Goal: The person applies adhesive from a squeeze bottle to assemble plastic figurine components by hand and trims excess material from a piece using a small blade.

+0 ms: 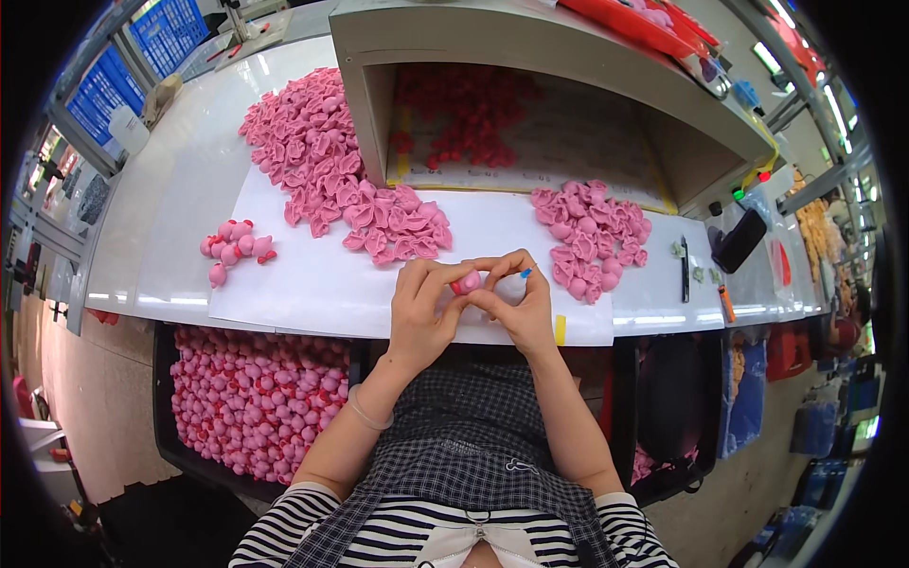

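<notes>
1. Right now both hands meet over the near edge of the white table [180, 189], just above the person's checked apron.
2. The left hand [423, 308] is curled, its thumb and fingertips pinching a small pink piece [466, 282] from the left side.
3. The right hand [519, 301] grips the same pink piece from the right, so the piece sits between the two sets of fingertips, held above the white paper sheet [322, 279].
4. A small blue item [525, 272] shows at the right hand's index fingertip; what it is cannot be told.
5. A large heap of pink pieces [331, 170] lies on the table to the left of the hands and further away, running from the far edge down onto the sheet.
6. A smaller pile of pink pieces [592, 237] lies to the right of the hands, near but not touching them.
7. A little cluster of rounder pink items [235, 248] sits well apart on the left end of the sheet.
8. Beyond the piles stands an open grey box shelf [530, 38] with red pieces [464, 118] inside it.
9. Below the table edge on the left, a dark bin [166, 398] is filled with pink rounded pieces.
10. A black pen-like tool [684, 270] lies on the table to the right of the smaller pile.
</notes>
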{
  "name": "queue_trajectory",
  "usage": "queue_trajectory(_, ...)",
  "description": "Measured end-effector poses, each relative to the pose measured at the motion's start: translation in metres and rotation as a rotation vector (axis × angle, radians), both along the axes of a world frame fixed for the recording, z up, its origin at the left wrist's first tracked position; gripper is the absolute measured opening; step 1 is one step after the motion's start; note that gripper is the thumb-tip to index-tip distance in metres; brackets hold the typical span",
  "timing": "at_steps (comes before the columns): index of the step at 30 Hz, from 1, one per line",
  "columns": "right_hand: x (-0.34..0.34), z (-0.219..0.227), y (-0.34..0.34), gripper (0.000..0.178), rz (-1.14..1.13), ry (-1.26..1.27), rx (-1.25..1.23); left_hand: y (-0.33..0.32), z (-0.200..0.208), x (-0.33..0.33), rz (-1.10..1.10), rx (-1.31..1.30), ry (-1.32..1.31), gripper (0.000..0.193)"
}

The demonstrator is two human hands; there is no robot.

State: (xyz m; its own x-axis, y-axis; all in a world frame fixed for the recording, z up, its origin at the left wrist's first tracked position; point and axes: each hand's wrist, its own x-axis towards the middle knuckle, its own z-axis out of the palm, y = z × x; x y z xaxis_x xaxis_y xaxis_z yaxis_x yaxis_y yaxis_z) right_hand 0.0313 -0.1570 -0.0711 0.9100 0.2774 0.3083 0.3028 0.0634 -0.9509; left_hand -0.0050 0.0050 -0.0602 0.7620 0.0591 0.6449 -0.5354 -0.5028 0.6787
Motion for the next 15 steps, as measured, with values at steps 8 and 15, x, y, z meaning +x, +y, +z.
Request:
queue_trajectory(8, -0.004, 0.009, 0.004, 0.032, 0.003, 0.123, 0.086, -0.002, 0.000, -0.002, 0.026, -0.018, -0.016, 0.040)
queue_trajectory(15, -0.002, 0.006, 0.009, 0.031, -0.023, -0.009, 0.109, 0.002, 0.000, 0.002, 0.054, 0.143, -0.104, 0.038)
